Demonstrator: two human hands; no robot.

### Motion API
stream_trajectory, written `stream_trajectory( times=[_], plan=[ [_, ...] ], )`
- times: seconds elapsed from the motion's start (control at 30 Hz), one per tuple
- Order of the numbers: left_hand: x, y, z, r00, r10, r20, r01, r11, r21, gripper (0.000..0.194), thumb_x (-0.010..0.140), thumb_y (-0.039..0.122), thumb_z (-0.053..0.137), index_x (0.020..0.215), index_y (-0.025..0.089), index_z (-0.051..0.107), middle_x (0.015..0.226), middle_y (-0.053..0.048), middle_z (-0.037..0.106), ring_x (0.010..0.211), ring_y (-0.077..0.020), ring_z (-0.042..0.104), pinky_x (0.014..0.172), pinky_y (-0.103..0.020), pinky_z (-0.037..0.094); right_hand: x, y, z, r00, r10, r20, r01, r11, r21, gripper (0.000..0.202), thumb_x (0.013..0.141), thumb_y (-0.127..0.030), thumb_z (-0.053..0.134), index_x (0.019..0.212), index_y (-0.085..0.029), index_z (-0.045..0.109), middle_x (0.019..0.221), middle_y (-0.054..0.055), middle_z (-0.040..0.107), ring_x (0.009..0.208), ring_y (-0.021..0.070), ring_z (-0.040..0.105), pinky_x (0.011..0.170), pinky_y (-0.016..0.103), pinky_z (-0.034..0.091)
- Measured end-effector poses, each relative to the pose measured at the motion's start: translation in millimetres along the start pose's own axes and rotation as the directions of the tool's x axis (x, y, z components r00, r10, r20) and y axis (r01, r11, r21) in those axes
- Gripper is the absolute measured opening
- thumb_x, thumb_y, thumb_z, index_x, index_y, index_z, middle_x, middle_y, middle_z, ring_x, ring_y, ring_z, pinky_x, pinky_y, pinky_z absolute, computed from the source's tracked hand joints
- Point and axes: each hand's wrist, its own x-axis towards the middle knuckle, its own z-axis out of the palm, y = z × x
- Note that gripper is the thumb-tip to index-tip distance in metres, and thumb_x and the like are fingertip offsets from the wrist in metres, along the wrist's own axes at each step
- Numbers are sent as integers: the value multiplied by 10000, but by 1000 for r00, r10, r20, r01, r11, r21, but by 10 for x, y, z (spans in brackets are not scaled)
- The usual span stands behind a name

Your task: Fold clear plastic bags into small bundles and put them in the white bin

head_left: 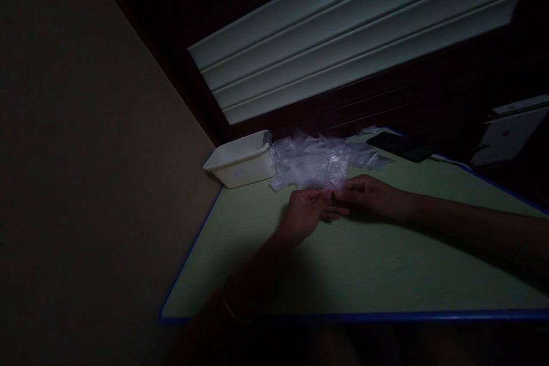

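While a pale green rectangular tabletop with blue edging (386, 269) spreads beneath the left hand (302, 214) and the right hand (373, 197), a loose heap of crinkled clear plastic bags (306, 160) lies just beyond them, with a cream rectangular plastic box (242, 168) beyond and left of the left hand. Fingers partly curled, both hands pinch the near end of a small, shiny clear plastic packet (337, 168) between them. Its far end appears to overlap the heap, so a pull could drag neighbouring bags along, and a slack pinch in this dimness could let the slick film slip.
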Motion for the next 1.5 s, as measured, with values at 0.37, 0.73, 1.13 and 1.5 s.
stream_trajectory(
  times=[0.37,0.73,1.13,1.5],
  plan=[
    [-4,-6,-14,999,-38,32,37,999,39,474,779,547,647,825,77,696,859,-155,738,697,-176,704,634,-262,525,96,-79,-169,932,-49,-359,147,957,251,184,778,-384,700,782,-200,717,879,55,727,840,214,646,847,384,501],
    [-35,35,-37,982,-140,124,132,989,71,452,734,527,693,822,84,692,858,-154,738,677,-174,698,613,-267,522,38,-163,-252,972,29,-231,6,989,148,356,703,-427,767,946,-172,718,899,72,727,799,195,648,757,335,490],
    [-83,139,-98,928,-248,278,217,966,139,387,778,471,681,778,83,696,796,-152,732,635,-165,693,581,-254,527,-33,-171,-311,994,104,-45,-111,975,-192,272,704,-408,744,728,-141,698,545,-4,583,464,86,462,448,236,343],
    [-23,132,-145,952,-261,160,289,939,-188,375,874,438,583,954,81,666,1012,-185,715,845,-219,714,738,-306,548,-81,-172,-348,739,-673,-27,261,323,-910,227,894,-312,557,962,-152,702,885,86,716,757,187,653,651,285,480]
  ],
)
